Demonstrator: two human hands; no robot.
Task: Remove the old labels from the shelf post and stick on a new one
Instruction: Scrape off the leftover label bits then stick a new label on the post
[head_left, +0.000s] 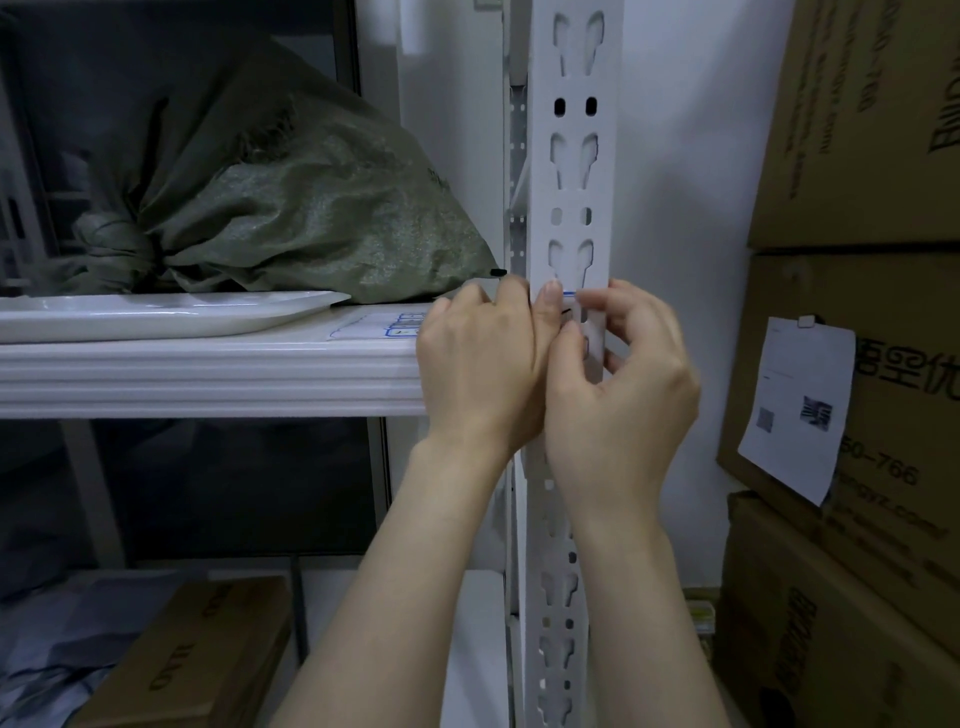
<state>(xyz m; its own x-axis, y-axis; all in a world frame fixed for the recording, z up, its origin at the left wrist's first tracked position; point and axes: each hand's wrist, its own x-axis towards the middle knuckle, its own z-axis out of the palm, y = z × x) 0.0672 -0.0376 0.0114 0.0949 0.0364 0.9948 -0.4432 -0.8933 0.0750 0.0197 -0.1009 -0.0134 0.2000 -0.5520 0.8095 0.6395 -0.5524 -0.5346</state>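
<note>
My left hand (478, 364) is curled, thumb flat on the label (570, 294); my right hand (623, 384), touching it, pinches the label beside that thumb; forearms raised.

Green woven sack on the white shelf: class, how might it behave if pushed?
The green woven sack probably deforms rather than slides, since its creased cloth slumps. It seems unlikely to roll, lying broad on the white metal shelf.

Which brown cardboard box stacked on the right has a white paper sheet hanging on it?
The middle brown cardboard box, bearing large black characters: the white paper sheet hangs on its front. The upper box and lower box have none.
</note>
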